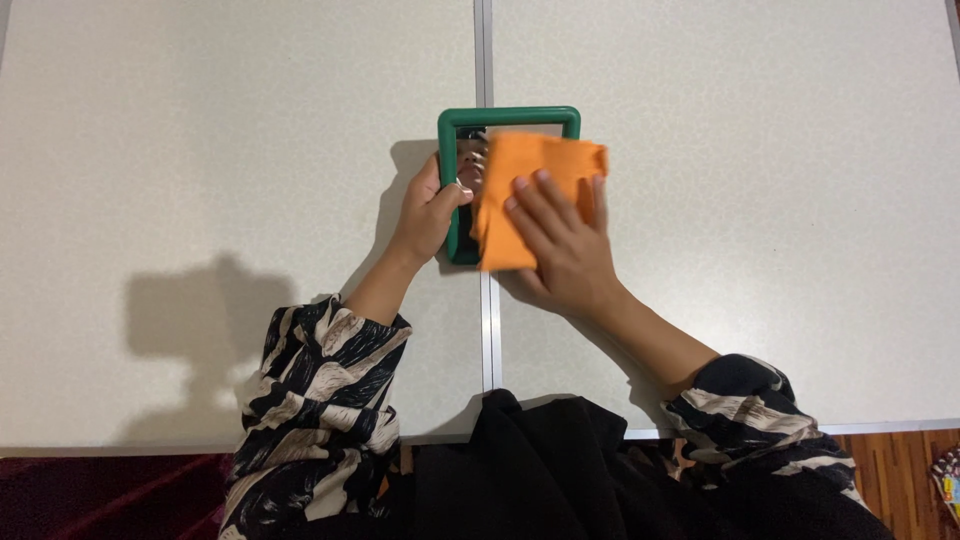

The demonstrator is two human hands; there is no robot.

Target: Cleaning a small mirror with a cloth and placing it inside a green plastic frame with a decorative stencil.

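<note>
Mirror (455, 130), one, rectangular with a green frame, lying flat near the middle of the surface, across the seam between two tabletops. Cloth (530, 165), one, orange, folded, spread over the right and middle part of the mirror so that most of the glass is hidden; only a narrow strip of glass shows at the left, along with the top bar and left bar of the frame. Right hand (560, 240), one, pressed flat on the cloth with fingers spread apart, palm down, covering the cloth's lower right portion. Left hand (430, 215), one, closed around the left edge of the frame, thumb lying over the front of it. Tabletops (200, 150), two, pale speckled grey, butted side by side with a metal joint strip (487, 330) running between them toward the person. Sleeves (320, 380), two, black with cream stripes, pushed up the forearms. Floor, wooden, visible at the lower right corner; dark red fabric at the lower left corner.
</note>
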